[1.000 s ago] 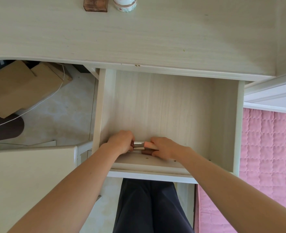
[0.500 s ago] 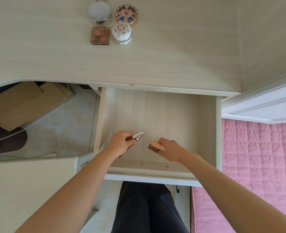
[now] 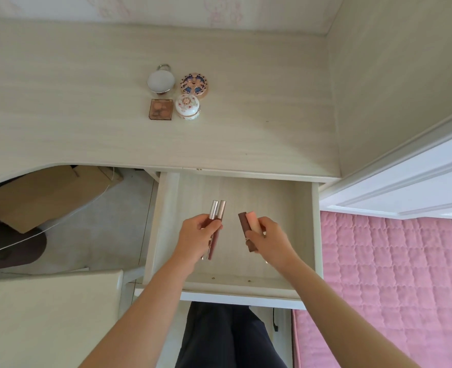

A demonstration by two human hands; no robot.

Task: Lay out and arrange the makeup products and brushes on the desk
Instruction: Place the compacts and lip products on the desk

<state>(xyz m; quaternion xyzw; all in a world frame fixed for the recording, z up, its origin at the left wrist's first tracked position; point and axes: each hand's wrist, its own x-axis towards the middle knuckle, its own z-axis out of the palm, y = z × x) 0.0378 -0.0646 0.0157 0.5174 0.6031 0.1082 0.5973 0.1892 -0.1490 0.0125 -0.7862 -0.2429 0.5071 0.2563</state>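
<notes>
Above the open drawer (image 3: 314, 235), my left hand (image 3: 197, 233) grips two slim lip gloss tubes (image 3: 216, 212) with silver caps pointing away from me. My right hand (image 3: 271, 239) holds two lipsticks (image 3: 247, 221), one dark brown and one peach, side by side. On the desk (image 3: 86, 115) beyond stand a round white compact (image 3: 161, 81), a patterned round case (image 3: 194, 85), a small square brown palette (image 3: 161, 109) and a white floral jar (image 3: 187, 106), grouped two by two.
A cabinet wall (image 3: 392, 88) borders the desk at the right. A pink quilted bed (image 3: 392, 274) lies to the right of the drawer. A pale stool (image 3: 52, 314) stands at the lower left, a cardboard box (image 3: 46, 197) under the desk.
My hands have come apart and lifted from the drawer floor, each carrying its pair of tubes. The view has tilted up, showing more of the desk and its four items.
</notes>
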